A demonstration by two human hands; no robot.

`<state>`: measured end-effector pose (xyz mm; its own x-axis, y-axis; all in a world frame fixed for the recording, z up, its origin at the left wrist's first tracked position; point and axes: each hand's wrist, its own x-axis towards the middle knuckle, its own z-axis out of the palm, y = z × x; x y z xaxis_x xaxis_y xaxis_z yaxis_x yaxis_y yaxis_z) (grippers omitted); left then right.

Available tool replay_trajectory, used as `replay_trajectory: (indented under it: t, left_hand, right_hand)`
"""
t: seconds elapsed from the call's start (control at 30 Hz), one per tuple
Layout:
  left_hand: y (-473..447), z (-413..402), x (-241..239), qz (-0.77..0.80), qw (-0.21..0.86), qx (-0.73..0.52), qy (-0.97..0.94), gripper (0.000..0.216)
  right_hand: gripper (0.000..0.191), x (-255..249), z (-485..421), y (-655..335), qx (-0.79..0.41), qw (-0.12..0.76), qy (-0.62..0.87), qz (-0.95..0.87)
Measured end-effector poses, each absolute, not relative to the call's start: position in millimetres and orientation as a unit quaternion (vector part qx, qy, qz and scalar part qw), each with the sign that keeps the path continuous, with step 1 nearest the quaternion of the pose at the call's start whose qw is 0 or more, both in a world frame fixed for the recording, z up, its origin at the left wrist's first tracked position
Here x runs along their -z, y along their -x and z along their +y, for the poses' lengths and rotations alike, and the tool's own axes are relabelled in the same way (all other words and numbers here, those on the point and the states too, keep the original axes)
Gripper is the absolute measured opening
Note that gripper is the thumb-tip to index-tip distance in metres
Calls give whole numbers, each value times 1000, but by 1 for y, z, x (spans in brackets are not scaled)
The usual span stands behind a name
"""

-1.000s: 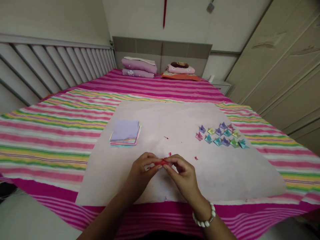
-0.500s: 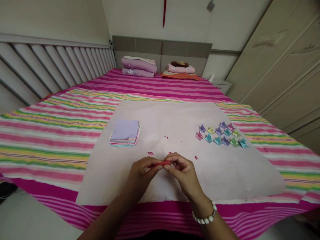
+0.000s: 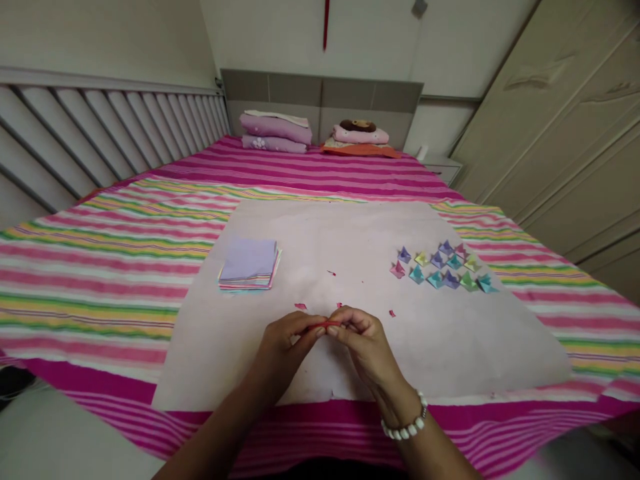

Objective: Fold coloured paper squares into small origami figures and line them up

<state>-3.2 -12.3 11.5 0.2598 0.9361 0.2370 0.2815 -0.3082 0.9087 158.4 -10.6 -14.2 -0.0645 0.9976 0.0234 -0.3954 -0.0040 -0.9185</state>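
My left hand (image 3: 285,343) and my right hand (image 3: 364,343) meet fingertip to fingertip just above a pale sheet (image 3: 450,347) spread on the bed. Both pinch a small folded piece of red paper (image 3: 327,325) between thumbs and fingers. A white bead bracelet (image 3: 406,427) circles my right wrist. Small red paper scraps (image 3: 301,306) lie on the sheet just beyond my fingers. A stack of coloured square papers (image 3: 249,264) with a lilac top sheet sits to the far left. A group of several small folded paper shapes (image 3: 443,267) lies to the far right.
The bed carries a striped pink, yellow and green cover (image 3: 100,267). Folded pillows (image 3: 275,130) and a soft toy (image 3: 359,127) rest at the headboard. A slatted rail (image 3: 100,133) runs along the left, and wardrobe doors (image 3: 575,133) stand on the right.
A red scrap has come to lie on the sheet left of my fingers. My hands have stayed nearly in place, still working the red paper; the view tilted slightly.
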Motion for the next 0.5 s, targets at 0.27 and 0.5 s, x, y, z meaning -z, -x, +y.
replay_trajectory:
  t: [0.27, 0.5]
  left_hand:
    - [0, -14, -9, 461, 306, -419, -720, 15]
    - [-4, -10, -4, 506, 402, -407, -645, 17]
  right_hand:
    - [15, 13, -12, -154, -600, 563, 396, -407]
    - [13, 16, -12, -157, -547, 562, 420, -456]
